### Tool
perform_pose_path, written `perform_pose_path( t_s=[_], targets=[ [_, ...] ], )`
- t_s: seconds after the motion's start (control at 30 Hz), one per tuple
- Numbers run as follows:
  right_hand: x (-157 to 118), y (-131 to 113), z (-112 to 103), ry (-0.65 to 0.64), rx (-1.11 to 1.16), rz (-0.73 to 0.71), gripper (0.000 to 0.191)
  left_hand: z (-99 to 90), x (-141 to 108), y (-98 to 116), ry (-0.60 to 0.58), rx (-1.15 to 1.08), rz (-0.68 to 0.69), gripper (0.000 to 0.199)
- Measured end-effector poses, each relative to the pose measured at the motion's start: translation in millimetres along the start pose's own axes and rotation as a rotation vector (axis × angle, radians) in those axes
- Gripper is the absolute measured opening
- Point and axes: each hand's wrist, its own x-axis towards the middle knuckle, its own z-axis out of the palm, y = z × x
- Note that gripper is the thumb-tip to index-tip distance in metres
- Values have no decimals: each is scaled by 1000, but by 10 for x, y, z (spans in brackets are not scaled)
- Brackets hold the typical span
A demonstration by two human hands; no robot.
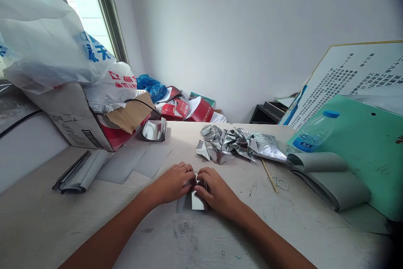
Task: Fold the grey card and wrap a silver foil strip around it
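The right hand (217, 189) seemed to pinch the pale flap (199, 202) of the grey sheet (183, 206), low on the bench (141, 235) — the left hand's (176, 181) grip I couldn't tell. Folding cleanly wanted squared edges — then even thumb pressure.

1 head-worn view, forward and down across the tabletop (157, 244), hands (174, 183) near, wall (236, 42) beyond.
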Motion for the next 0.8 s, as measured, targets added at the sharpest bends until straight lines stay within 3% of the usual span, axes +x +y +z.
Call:
perform_pose_path(
  t_s=[0.13, 0.33, 0.63, 0.8],
  targets=[
    [-49, -49, -103, -102, -51, -41, 10, -21, -5, 10, -16, -30, -7, 14],
    [-85, -104, -169, -209, -125, -103, 38, -37, -16, 26, -21, -47, -24, 15],
    [-68, -106, -164, -231, -137, -70, 44, -76, -53, 21, -43, -60, -47, 23],
    [-87, -124, -174, -237, -123, -45, 38, -106, -65, 17, -88, -95, -60, 30]
  ],
)
